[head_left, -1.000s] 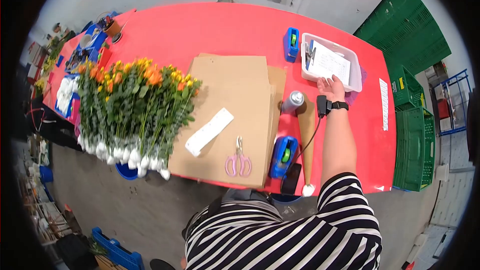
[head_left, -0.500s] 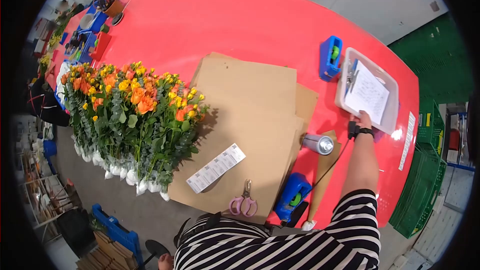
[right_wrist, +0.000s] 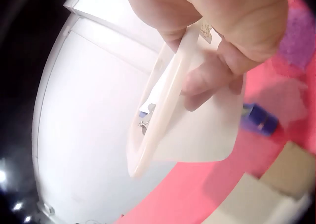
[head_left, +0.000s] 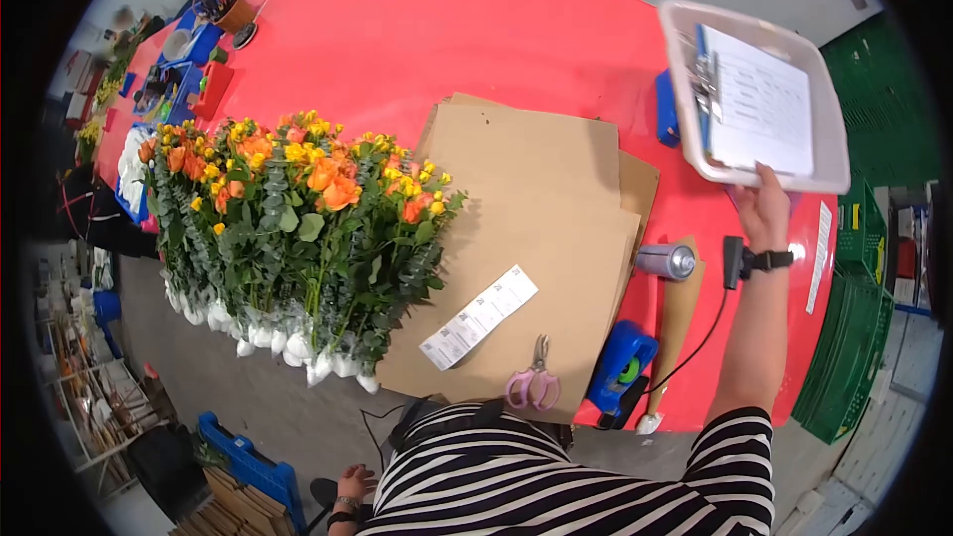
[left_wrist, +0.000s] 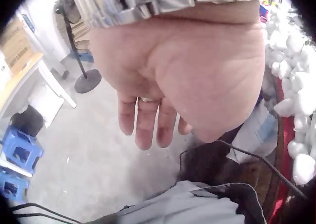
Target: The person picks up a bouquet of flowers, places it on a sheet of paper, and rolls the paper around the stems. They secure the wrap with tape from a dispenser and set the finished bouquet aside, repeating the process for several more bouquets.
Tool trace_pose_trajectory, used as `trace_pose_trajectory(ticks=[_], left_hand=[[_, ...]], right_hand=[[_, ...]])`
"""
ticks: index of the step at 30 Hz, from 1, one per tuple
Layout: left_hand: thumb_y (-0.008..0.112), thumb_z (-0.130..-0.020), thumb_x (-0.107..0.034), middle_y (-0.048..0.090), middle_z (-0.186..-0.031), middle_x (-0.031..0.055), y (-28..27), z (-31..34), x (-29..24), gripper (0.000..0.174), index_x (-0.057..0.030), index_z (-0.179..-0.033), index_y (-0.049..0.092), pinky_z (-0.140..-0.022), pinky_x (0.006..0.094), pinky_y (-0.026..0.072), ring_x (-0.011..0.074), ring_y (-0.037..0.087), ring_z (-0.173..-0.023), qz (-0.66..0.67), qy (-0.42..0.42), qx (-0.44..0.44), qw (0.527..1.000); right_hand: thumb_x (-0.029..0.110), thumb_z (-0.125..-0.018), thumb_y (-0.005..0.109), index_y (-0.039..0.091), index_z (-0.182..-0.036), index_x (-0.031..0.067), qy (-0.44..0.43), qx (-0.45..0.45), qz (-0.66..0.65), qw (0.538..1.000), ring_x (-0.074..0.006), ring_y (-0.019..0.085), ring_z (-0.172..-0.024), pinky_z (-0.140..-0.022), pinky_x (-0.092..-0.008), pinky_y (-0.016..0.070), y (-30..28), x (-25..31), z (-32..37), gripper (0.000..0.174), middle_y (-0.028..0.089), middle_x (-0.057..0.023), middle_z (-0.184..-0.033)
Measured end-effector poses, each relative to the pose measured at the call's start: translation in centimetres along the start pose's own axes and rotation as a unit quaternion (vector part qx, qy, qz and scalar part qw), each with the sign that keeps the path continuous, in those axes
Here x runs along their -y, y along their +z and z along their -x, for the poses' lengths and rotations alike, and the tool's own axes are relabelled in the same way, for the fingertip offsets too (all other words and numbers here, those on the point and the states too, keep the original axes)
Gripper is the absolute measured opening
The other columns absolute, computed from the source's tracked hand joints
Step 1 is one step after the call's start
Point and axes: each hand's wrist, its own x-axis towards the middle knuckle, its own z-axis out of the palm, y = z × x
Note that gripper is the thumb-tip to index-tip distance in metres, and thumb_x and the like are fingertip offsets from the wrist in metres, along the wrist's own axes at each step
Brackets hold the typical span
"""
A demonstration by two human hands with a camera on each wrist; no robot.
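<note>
My right hand [head_left: 766,210] grips the near rim of a white plastic bin [head_left: 834,154], thumb on one side of the wall and fingers on the other in the right wrist view. The bin is raised and tilted above the table's right end. Inside it lies a clipboard [head_left: 704,89] with a written sheet [head_left: 762,104]. My left hand [head_left: 355,483] hangs low beside my body, away from the table. In the left wrist view its fingers [left_wrist: 144,130] point down, loosely extended, with nothing in them.
Flower bunches [head_left: 298,228] with white-wrapped stem ends lie along the red table's [head_left: 516,30] left part. Brown paper sheets [head_left: 536,169] hold a label strip [head_left: 478,318] and pink-handled shears [head_left: 534,382]. Nearby are a spray can [head_left: 665,260], a paper cone [head_left: 678,323] and a blue tape dispenser [head_left: 623,367].
My right hand has taken hold of the bin's rim and lifted it off the table, so it now overlaps the far blue dispenser. The left hand has come further into view at the bottom.
</note>
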Motion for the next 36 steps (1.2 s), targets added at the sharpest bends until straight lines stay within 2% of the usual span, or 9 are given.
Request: trace_pose_trajectory(ticks=[2,5,10,16,19,24,28,31,36], left_hand=[[0.058,-0.099,-0.023,0.072,-0.107,0.0189,-2.3,-5.4,0.7,0.03,-0.0056,-0.124,0.054,-0.064,0.0433,0.0591,0.0326,0.073,-0.08,-0.191,0.201,0.095,0.956],[0.061,-0.099,-0.026,0.073,-0.106,0.0164,-1.6,-7.4,-6.0,0.032,-0.0052,-0.122,0.056,-0.063,0.0392,0.0575,0.0303,0.073,-0.081,-0.02,-0.026,0.02,0.999],[0.06,-0.099,-0.023,0.073,-0.1,0.0101,-2.4,-7.8,-13.2,0.025,-0.0047,-0.115,0.062,-0.067,0.0309,0.0546,0.021,0.071,-0.076,0.044,0.125,0.035,0.991],[0.058,-0.099,-0.017,0.072,-0.098,0.0073,-6.0,-4.1,-12.4,0.023,-0.0035,-0.117,0.063,-0.068,0.0272,0.0522,0.0138,0.068,-0.078,0.035,0.276,-0.006,0.961],[0.058,-0.099,-0.02,0.072,-0.1,0.0074,-8.2,-5.3,-10.6,0.024,-0.0045,-0.117,0.062,-0.067,0.0272,0.0522,0.0155,0.069,-0.079,0.042,0.251,-0.002,0.967],[0.061,-0.096,-0.017,0.073,-0.083,0.0074,-8.1,-10.4,-12.2,0.02,0.001,-0.102,0.068,-0.069,0.0299,0.0541,0.0164,0.068,-0.073,-0.048,0.211,0.063,0.974],[0.063,-0.094,-0.02,0.071,-0.073,0.0084,-4.3,-7.3,-21.9,0.024,0.0026,-0.09,0.069,-0.065,0.0301,0.0527,0.0143,0.067,-0.068,-0.243,0.4,0.143,0.872],[0.062,-0.095,-0.02,0.07,-0.071,0.0076,-1.1,-4.2,-28.6,0.024,0.0026,-0.088,0.068,-0.063,0.0293,0.0509,0.0129,0.065,-0.066,-0.237,0.401,0.202,0.862],[0.062,-0.096,-0.016,0.067,-0.07,0.005,3.4,-2.7,-32.8,0.021,0.0026,-0.087,0.064,-0.06,0.0276,0.0482,0.0106,0.061,-0.064,-0.226,0.484,0.28,0.797]], right_hand=[[0.011,-0.099,0.059,0.054,-0.121,-0.0031,0.017,0.044,-0.041,0.998,-0.0245,0.067,-0.089,-0.061,-0.033,0.0556,5.0,-1.9,3.2,0.027,0.067,-0.0125,-0.106],[0.014,-0.1,0.058,0.052,-0.125,0.0005,0.088,0.054,-0.072,0.992,-0.0276,0.067,-0.089,-0.063,-0.033,0.0578,12.4,-6.4,7.0,0.029,0.066,-0.0152,-0.11],[0.014,-0.101,0.053,0.051,-0.127,0.0053,0.297,0.079,-0.206,0.929,-0.031,0.068,-0.095,-0.067,-0.0325,0.062,21.3,-17.1,6.5,0.028,0.063,-0.0181,-0.118],[0.012,-0.104,0.046,0.046,-0.134,0.0034,0.216,0.03,-0.166,0.962,-0.0349,0.065,-0.105,-0.071,-0.0389,0.0635,26.8,-25.7,7.4,0.031,0.059,-0.0157,-0.128],[0.011,-0.104,0.05,0.041,-0.138,0.0006,0.209,0.117,-0.106,0.965,-0.0352,0.06,-0.106,-0.087,-0.0478,0.0595,25.3,-25.8,8.0,0.036,0.054,-0.0202,-0.127],[0.015,-0.099,0.063,0.064,-0.12,-0.0016,0.093,0.183,0.225,0.952,-0.0168,0.063,-0.08,-0.069,-0.0275,0.0531,16.0,-21.4,23.3,0.027,0.067,-0.0065,-0.101],[0.018,-0.099,0.064,0.065,-0.116,-0.0035,0.041,0.201,0.349,0.914,-0.0115,0.064,-0.079,-0.069,-0.0272,0.0527,6.5,-23.8,34.2,0.028,0.07,-0.0063,-0.094],[0.025,-0.093,0.071,0.066,-0.115,-0.0025,0.077,0.135,0.484,0.861,-0.0187,0.067,-0.083,-0.073,-0.0331,0.0542,2.8,-24.9,40.1,0.035,0.071,-0.0136,-0.097],[0.034,-0.075,0.085,0.064,-0.107,0.0038,-0.169,0.001,0.64,0.75,-0.0398,0.062,-0.1,-0.086,-0.0477,0.0508,0.7,-29.0,43.6,0.049,0.062,-0.0206,-0.105]])
